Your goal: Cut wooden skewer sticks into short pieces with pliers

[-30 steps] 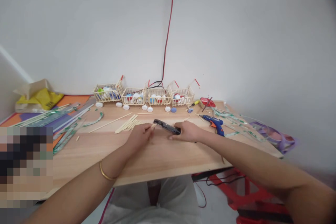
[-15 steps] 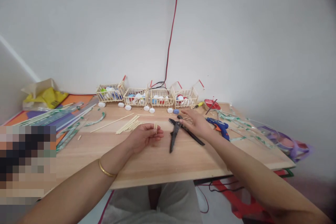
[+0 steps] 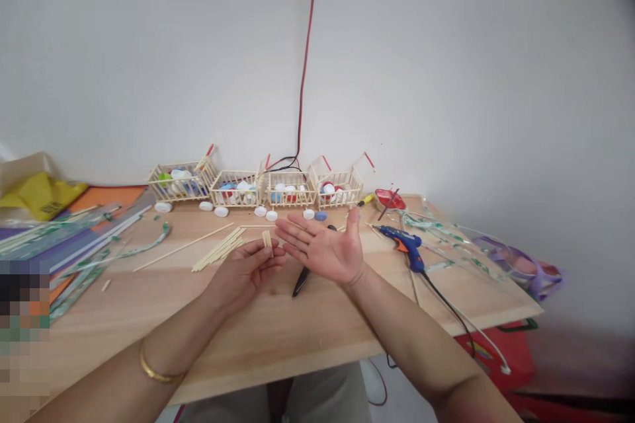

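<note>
Between thumb and fingers, my left hand pinches a few short wooden sticks, held upright above the table. My right hand is open beside it, palm turned up and fingers stretched toward the left hand. Under the right hand lies a pair of black cutters, mostly hidden by it. A pile of cut wooden sticks rests just left of my left hand. Behind both hands, small stick-built carts filled with bottle caps stand in a row on white and blue wheels.
A blue glue gun lies right of my hands, its cord running off the front edge. Behind it are a red dish and a yellow-handled tool. Plastic wrappers lie at right. Packs of sticks and a yellow bag are at left.
My right hand has moved left from beyond the cutters and turned palm up, close to my left hand. The left hand still pinches the short sticks. The view has shifted right.
</note>
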Tool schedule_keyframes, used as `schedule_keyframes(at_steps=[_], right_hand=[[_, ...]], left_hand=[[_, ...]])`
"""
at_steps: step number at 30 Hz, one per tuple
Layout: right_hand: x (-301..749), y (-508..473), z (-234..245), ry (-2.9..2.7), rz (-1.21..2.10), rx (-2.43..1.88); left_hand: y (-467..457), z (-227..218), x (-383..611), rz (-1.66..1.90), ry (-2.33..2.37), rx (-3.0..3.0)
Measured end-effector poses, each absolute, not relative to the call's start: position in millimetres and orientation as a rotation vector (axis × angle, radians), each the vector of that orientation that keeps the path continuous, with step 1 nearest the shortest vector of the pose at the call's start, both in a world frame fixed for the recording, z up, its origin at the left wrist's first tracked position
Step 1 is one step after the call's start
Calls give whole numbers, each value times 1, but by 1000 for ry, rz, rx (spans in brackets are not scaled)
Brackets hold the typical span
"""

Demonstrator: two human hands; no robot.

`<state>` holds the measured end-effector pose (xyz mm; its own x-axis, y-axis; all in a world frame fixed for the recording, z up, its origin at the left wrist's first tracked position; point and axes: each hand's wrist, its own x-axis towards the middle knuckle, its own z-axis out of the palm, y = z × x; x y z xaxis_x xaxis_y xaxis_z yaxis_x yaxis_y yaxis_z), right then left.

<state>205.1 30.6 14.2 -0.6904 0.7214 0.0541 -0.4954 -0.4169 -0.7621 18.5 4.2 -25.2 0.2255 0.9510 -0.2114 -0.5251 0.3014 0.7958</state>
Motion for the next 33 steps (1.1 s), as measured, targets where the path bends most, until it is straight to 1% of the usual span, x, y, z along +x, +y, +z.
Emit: schedule_keyframes(at_steps=[3,5,7,10,13,16,20,24,29,33], right_hand=[[209,30,15,-1062,2138,-409],[211,31,14,-1050,2149,-407],[214,32,13,-1003,2167,-371],[214,33,8,-933,2226,-336],[212,32,6,-922,2289,-337],[210,29,6,-944,2305,-331],[211,28,8,-956,2285,-388],[213,29,7,-936,2297,-321],[211,30,2,-925,2340,-359],[208,30,2,-915,2341,-325]], left_hand=[[4,-25,18,1148,829,711],[1,-22,18,1147,876,859],[-4,-17,16,1138,977,1163],[-13,-7,16,1134,1100,1841],[-17,1,23,1121,1026,2400],[-13,3,36,1025,931,2700],[-6,-4,53,937,929,2809],[-6,-12,57,917,881,2860],[-12,-16,53,820,883,2829],[-19,-20,53,802,777,2816]])
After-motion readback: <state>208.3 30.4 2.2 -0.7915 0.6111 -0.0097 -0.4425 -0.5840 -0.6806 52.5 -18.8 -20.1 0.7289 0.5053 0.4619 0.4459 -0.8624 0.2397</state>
